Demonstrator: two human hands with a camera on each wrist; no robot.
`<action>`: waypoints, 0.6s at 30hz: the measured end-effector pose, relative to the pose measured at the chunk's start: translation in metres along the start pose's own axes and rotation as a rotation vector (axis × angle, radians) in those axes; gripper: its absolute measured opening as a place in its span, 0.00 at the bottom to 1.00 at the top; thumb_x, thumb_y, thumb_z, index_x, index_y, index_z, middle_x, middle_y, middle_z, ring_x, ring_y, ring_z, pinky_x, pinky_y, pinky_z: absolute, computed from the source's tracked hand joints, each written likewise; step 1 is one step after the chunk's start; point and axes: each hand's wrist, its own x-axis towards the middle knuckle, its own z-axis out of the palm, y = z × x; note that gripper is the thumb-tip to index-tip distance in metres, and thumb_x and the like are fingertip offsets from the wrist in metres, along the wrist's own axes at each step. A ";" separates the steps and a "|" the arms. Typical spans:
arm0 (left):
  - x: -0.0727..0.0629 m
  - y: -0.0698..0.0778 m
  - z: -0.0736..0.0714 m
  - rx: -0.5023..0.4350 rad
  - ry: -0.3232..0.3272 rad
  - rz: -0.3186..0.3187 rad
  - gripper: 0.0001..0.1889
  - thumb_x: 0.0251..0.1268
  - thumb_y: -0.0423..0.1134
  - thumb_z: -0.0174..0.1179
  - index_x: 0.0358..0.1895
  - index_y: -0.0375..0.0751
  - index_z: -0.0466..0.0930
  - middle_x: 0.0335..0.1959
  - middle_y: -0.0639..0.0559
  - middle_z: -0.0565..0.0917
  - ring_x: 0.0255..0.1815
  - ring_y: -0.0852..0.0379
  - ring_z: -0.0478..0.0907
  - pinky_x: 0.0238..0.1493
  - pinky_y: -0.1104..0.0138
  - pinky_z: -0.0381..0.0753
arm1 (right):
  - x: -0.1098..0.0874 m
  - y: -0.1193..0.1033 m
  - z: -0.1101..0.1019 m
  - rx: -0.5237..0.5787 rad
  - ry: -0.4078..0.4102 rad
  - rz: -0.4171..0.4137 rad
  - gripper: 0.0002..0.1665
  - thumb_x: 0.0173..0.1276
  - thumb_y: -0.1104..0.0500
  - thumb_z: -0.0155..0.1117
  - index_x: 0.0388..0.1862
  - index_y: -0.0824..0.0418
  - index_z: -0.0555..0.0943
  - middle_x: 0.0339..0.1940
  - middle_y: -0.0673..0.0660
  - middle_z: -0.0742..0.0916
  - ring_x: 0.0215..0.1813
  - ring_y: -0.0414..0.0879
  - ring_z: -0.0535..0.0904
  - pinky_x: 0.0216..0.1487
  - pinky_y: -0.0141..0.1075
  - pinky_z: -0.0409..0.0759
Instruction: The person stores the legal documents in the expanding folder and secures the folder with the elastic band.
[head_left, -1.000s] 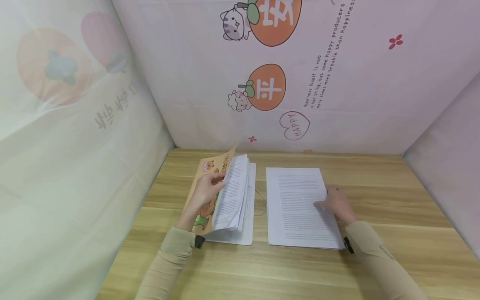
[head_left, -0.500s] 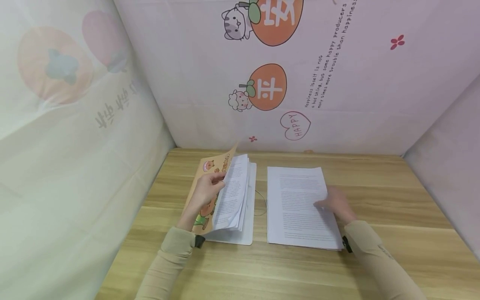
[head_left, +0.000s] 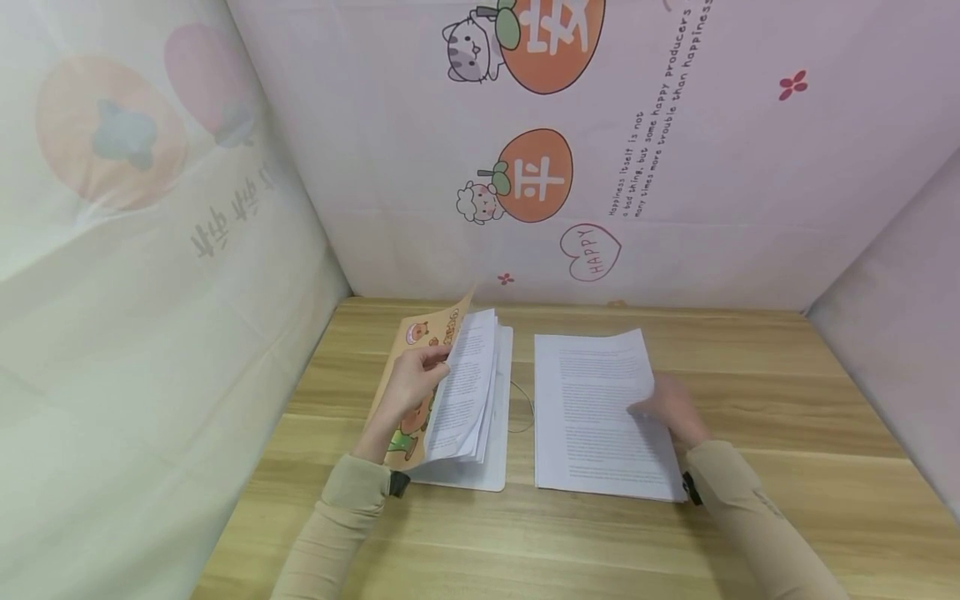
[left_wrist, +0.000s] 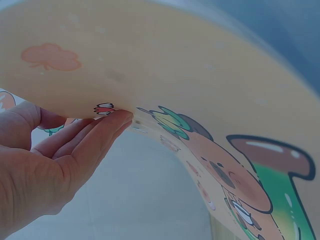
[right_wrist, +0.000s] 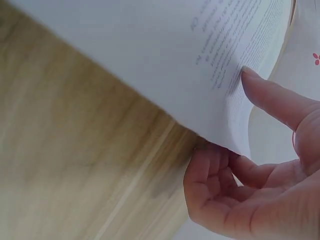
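Note:
My left hand (head_left: 411, 383) pinches the free edge of a folder's orange cartoon cover (left_wrist: 165, 60) and holds it raised to the left. Under that cover lie printed sheets (head_left: 465, 379) on the folder's white back (head_left: 491, 467). To the right is a stack of printed paper (head_left: 600, 417). My right hand (head_left: 675, 408) grips its right edge, thumb on the top page and fingers curled beneath, as the right wrist view shows. The stack's far right corner bends up a little there. In the left wrist view the thumb is partly hidden behind the cover.
A thin elastic cord (head_left: 525, 408) loops out from the folder towards the stack. Both lie on a wooden table (head_left: 525, 542). A printed cloth wall (head_left: 675, 250) rises behind the table, with further cloth at either side.
The far right corner of the stack has lifted and bent up as the fingers of my right hand slipped under the edge. The left hand and folder cover stay put.

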 end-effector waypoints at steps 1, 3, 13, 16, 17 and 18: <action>0.000 0.000 0.000 -0.004 -0.001 -0.004 0.23 0.63 0.32 0.53 0.62 0.31 0.77 0.58 0.35 0.83 0.58 0.42 0.83 0.53 0.58 0.84 | 0.000 0.000 0.000 0.001 0.004 -0.002 0.40 0.53 0.61 0.72 0.61 0.82 0.70 0.56 0.80 0.79 0.50 0.67 0.80 0.47 0.53 0.81; 0.000 0.000 0.000 -0.004 0.000 -0.006 0.23 0.63 0.32 0.54 0.62 0.32 0.78 0.58 0.36 0.83 0.59 0.43 0.83 0.52 0.59 0.84 | 0.000 0.000 0.001 -0.007 0.016 -0.011 0.37 0.53 0.62 0.72 0.58 0.82 0.72 0.53 0.79 0.81 0.48 0.65 0.81 0.45 0.51 0.81; -0.003 0.003 0.000 0.014 0.018 0.006 0.22 0.63 0.32 0.52 0.61 0.30 0.78 0.57 0.36 0.84 0.57 0.42 0.83 0.50 0.61 0.85 | 0.003 -0.004 0.000 -0.082 0.021 0.012 0.32 0.51 0.61 0.72 0.48 0.83 0.75 0.41 0.76 0.84 0.36 0.56 0.79 0.35 0.42 0.78; -0.003 0.004 -0.001 0.002 0.006 -0.011 0.23 0.63 0.33 0.53 0.62 0.32 0.78 0.58 0.37 0.83 0.58 0.42 0.83 0.53 0.59 0.84 | 0.003 -0.004 0.000 -0.070 0.013 0.015 0.33 0.51 0.61 0.72 0.48 0.85 0.74 0.42 0.77 0.83 0.36 0.57 0.78 0.34 0.42 0.78; -0.002 0.004 -0.001 0.000 0.004 -0.014 0.23 0.63 0.33 0.53 0.62 0.32 0.78 0.58 0.37 0.83 0.59 0.42 0.82 0.53 0.59 0.84 | 0.003 -0.004 0.000 -0.062 0.011 0.017 0.33 0.51 0.61 0.72 0.49 0.85 0.74 0.43 0.78 0.83 0.37 0.57 0.79 0.34 0.42 0.78; -0.002 0.004 -0.001 0.001 0.002 -0.015 0.23 0.63 0.33 0.53 0.62 0.32 0.78 0.59 0.37 0.83 0.59 0.42 0.82 0.53 0.59 0.84 | 0.003 -0.004 0.000 -0.055 0.010 0.015 0.34 0.51 0.61 0.72 0.49 0.85 0.73 0.44 0.78 0.82 0.37 0.58 0.79 0.35 0.42 0.78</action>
